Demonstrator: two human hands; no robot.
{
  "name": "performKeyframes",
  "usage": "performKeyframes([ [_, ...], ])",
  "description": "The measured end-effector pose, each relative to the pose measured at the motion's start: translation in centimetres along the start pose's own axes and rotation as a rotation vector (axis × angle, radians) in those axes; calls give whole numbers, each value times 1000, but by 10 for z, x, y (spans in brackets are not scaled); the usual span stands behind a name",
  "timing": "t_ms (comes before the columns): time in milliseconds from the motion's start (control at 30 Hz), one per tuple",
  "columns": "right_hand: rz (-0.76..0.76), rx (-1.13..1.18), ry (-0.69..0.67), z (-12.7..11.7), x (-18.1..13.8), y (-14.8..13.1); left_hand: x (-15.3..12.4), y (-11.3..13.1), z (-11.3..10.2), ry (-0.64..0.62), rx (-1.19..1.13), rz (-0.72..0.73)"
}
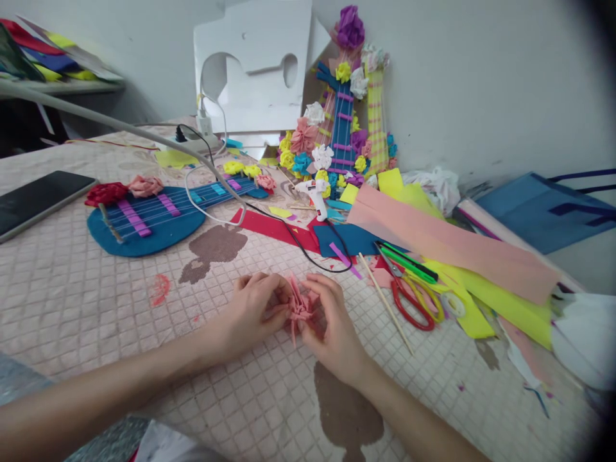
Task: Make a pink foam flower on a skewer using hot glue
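A pink paper flower (301, 307) with folded, ruffled petals is held between my two hands, just above the quilted tablecloth. My left hand (262, 301) pinches its left side with thumb and fingers. On the other side, my right hand (332, 321) grips the petals, fingers curled around the edge. Beyond them lies a blue paper guitar (149, 221) with purple strips, strings, and a red flower (106, 194) and a pink flower (145, 186) at its left end. A wooden stick (387, 307) rests to the right of my right hand.
Red-handled scissors (412, 308), a green cutter (409, 263) and a tape roll (453, 305) lie at right beside pink paper (447, 240). A white glue gun (316, 197) stands behind, its black cord looping forward. A phone (41, 199) lies left. Decorated guitars (342, 128) lean on the wall.
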State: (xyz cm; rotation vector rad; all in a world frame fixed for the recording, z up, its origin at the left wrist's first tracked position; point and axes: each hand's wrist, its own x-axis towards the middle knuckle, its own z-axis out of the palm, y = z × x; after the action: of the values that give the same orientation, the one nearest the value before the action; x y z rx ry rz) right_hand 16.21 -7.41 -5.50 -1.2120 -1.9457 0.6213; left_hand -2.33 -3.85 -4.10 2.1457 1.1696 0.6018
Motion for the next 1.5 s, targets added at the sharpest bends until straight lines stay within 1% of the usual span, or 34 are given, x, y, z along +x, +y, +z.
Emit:
performKeyframes([
  [167,-5,7,-12,-1,0,-1,-1,-1,-2,6,-108,-33],
  [267,-9,11,-9,-1,0,-2,-2,-2,0,16,-76,-29],
  [367,-9,16,2,-1,0,-2,-2,-3,5,63,-19,5],
  [433,-11,24,24,-1,-1,-2,-3,-4,6,102,-33,14],
  [533,-13,20,90,-4,0,-3,-3,-6,3,139,-160,8],
  [633,-25,-42,163,-11,5,-3,-4,-9,-2,164,-262,40],
  [700,-31,-96,180,-15,13,-4,-3,-11,-3,169,-284,76],
  [767,-31,-134,153,-17,23,-6,-1,-12,-3,171,-291,107],
  [933,-68,-159,8,-13,49,-16,4,-5,-9,188,-261,171],
  [1000,-78,-155,-10,-13,57,-19,8,-1,-15,197,-210,195],
  [1067,-90,-169,8,-18,60,-19,14,0,-23,196,-161,211],
  [1200,-95,-226,138,-35,54,-13,29,-7,-35,239,-90,184],
  [1300,-65,-236,225,-45,40,-3,42,-9,-38,207,-48,174],
  [1400,-41,-257,247,-49,23,8,55,-6,-35,174,-56,178],
  [1500,-16,-273,248,-50,11,16,60,-5,-31,152,-88,169],
])
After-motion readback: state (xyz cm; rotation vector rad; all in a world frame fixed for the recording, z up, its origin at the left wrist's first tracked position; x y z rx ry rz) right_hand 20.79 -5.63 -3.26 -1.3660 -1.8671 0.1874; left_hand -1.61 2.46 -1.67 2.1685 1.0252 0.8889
